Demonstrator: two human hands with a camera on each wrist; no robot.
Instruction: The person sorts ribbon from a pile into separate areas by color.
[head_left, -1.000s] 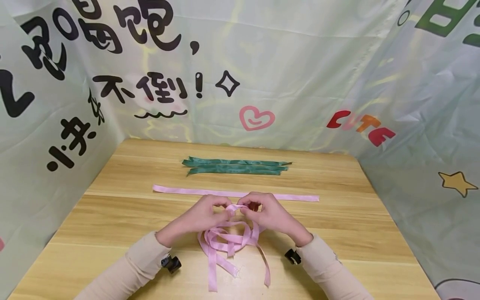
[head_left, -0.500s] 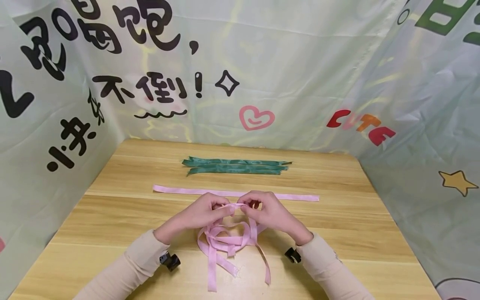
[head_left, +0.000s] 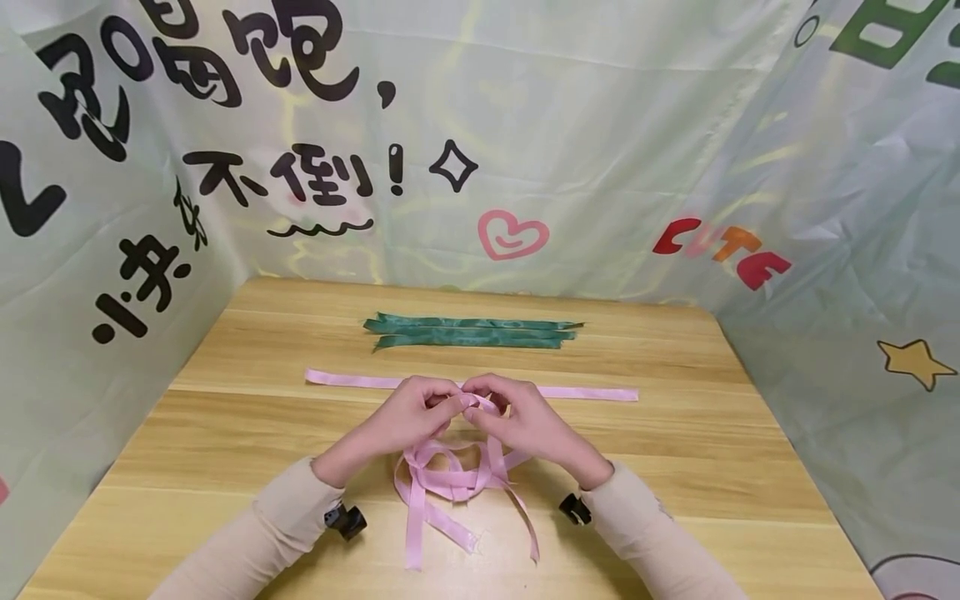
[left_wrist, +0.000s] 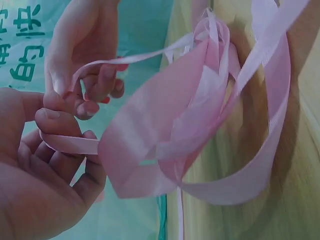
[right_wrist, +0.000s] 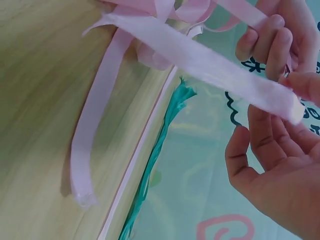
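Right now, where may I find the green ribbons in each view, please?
Head: the green ribbons lie just below picture centre.
Left wrist: only a green sliver of them, bottom edge, middle.
Right wrist: they slant from just above centre down-left to the bottom edge.
Shared landmark: the straight pink ribbon beside them.

On the table [head_left: 675, 475], a ribbon heap [head_left: 457, 480] lies nearer the person than the left hand [head_left: 405, 417] and right hand [head_left: 521, 412]. Behind both runs a single ribbon strip [head_left: 592, 394]; farther back, a ribbon bundle [head_left: 472, 340] lies before the fabric backdrop [head_left: 600, 158].
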